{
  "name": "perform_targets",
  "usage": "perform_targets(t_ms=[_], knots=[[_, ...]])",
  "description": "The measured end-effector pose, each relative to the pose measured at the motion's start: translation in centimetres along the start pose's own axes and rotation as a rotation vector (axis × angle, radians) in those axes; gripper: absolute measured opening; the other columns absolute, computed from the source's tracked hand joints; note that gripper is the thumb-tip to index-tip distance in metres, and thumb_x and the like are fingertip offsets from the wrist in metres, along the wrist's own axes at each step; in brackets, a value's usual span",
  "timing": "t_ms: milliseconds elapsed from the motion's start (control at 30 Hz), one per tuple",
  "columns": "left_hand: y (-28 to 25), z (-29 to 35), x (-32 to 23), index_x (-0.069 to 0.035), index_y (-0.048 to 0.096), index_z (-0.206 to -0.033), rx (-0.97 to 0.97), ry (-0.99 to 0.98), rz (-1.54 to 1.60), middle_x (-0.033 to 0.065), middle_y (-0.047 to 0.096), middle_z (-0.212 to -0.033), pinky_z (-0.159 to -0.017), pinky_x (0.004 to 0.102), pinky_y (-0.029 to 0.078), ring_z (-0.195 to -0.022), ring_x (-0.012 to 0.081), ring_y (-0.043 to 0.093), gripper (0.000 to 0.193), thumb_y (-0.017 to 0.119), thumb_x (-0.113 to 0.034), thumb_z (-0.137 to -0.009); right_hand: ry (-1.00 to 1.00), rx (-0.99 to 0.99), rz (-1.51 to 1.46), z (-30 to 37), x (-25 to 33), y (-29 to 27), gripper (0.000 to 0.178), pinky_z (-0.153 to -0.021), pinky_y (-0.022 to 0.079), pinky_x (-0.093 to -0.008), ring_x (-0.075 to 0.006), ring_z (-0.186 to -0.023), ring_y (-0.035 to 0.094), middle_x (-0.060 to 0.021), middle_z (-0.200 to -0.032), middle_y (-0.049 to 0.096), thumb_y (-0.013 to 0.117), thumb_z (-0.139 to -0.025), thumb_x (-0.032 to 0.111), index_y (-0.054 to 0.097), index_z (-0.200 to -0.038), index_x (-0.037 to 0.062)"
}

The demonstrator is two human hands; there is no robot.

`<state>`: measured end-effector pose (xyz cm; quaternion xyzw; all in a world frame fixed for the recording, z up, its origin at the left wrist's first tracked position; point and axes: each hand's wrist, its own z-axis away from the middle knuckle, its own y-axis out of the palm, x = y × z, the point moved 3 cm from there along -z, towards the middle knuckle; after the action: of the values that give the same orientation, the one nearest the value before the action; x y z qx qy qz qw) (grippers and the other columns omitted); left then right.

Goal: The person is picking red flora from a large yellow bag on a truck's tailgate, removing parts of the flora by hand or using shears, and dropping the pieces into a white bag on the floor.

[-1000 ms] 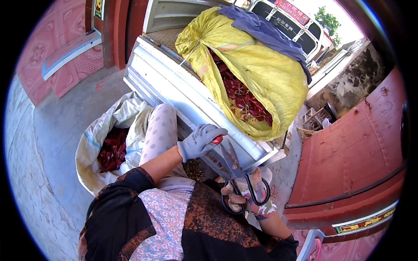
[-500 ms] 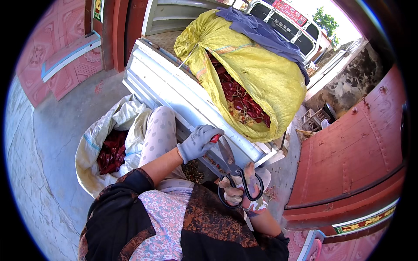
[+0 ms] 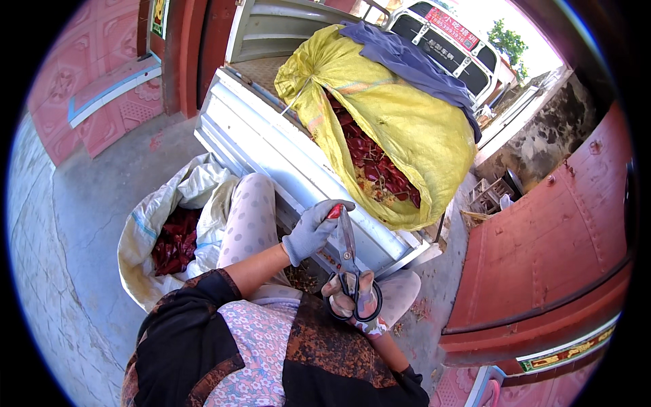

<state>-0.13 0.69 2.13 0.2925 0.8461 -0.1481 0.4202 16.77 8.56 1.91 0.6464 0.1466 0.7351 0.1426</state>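
My left hand (image 3: pixel 310 234), in a grey glove, is closed around a dried red chili pepper (image 3: pixel 335 211), most of which the fingers hide. My right hand (image 3: pixel 366 292), in a worn patterned glove, grips large black-handled scissors (image 3: pixel 347 249) with fingers and thumb through the loops. The blades point up and lie nearly together, their tips at the chili beside my left fingertips. Beyond the hands, a yellow woven sack (image 3: pixel 424 129) lies open, showing many dried red chilies (image 3: pixel 374 159). By my left leg stands a white sack (image 3: pixel 139 254) with more red chilies (image 3: pixel 178 241) inside.
The yellow sack rests on a white truck bed (image 3: pixel 271 146) whose edge runs just past my knees. Dark blue cloth (image 3: pixel 407 54) covers its far side. A red metal door (image 3: pixel 542 230) stands at the right. Scraps lie on the floor under the bed edge.
The scissors have swung left and their handles have drawn closer together. The blades now meet the chili at my left fingertips, which have shifted slightly right.
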Motion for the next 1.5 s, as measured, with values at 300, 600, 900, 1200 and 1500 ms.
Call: perform_targets(t_ms=[300, 600, 900, 1200, 1500], knots=[[1.1, 0.7, 1.6, -0.001, 0.058, -0.109, 0.245, -0.280, 0.682, 0.0008, 0.058, -0.082, -0.062, 0.0216, 0.041, -0.070, 0.0067, 0.051, 0.028, 0.051, -0.023, -0.094, 0.041, 0.445, -0.413, -1.9, -2.9, -2.1, 0.082, -0.037, 0.026, -0.0203, -0.0056, -0.038, 0.033, 0.0039, -0.051, 0.042, 0.037, -0.076, 0.080, 0.054, -0.085, 0.0004], [0.2, 0.5, 1.2, -0.002, 0.059, -0.100, 0.151, -0.340, 0.658, -0.0033, 0.047, -0.070, -0.057, 0.0188, 0.032, -0.061, 0.0049, 0.038, 0.021, 0.051, -0.020, -0.092, -0.174, 0.071, 0.297, -0.7, 1.9, -2.4, 0.073, -0.051, 0.040, -0.0211, -0.0090, -0.051, 0.044, -0.0016, -0.059, 0.050, 0.045, -0.085, 0.066, 0.053, -0.097, -0.0051], [0.2, 1.3, 2.2, -0.002, 0.060, -0.102, 0.171, -0.342, 0.639, -0.0010, 0.054, -0.080, -0.068, 0.0212, 0.040, -0.072, 0.0067, 0.047, 0.021, 0.054, -0.019, -0.091, -0.017, -0.399, 1.709, 0.9, 7.2, -2.3, 0.053, -0.067, 0.050, -0.0394, -0.0267, -0.071, 0.066, -0.0079, -0.071, 0.065, 0.070, -0.073, 0.047, 0.060, -0.097, 0.0004], [0.3, 1.0, 1.5, -0.001, 0.055, -0.114, 0.234, -0.301, 0.522, -0.0005, 0.052, -0.079, -0.070, 0.0212, 0.039, -0.074, 0.0068, 0.047, 0.028, 0.054, -0.017, -0.091, -0.006, -0.437, 2.039, 4.3, 6.5, -3.9, 0.053, -0.057, 0.044, -0.0338, -0.0246, -0.062, 0.062, -0.0098, -0.070, 0.064, 0.072, -0.067, 0.053, 0.060, -0.089, 0.0059], [1.1, 2.0, 4.1, 0.000, 0.037, -0.133, 0.485, -0.561, 0.564, -0.0019, 0.044, -0.071, -0.058, 0.0207, 0.034, -0.060, 0.0072, 0.040, 0.047, 0.052, -0.013, -0.091, 0.027, -1.315, 1.337, 7.5, 13.0, -18.8, 0.040, -0.062, 0.046, -0.0370, -0.0251, -0.063, 0.059, -0.0143, -0.073, 0.065, 0.062, -0.083, 0.040, 0.066, -0.092, 0.0010]])
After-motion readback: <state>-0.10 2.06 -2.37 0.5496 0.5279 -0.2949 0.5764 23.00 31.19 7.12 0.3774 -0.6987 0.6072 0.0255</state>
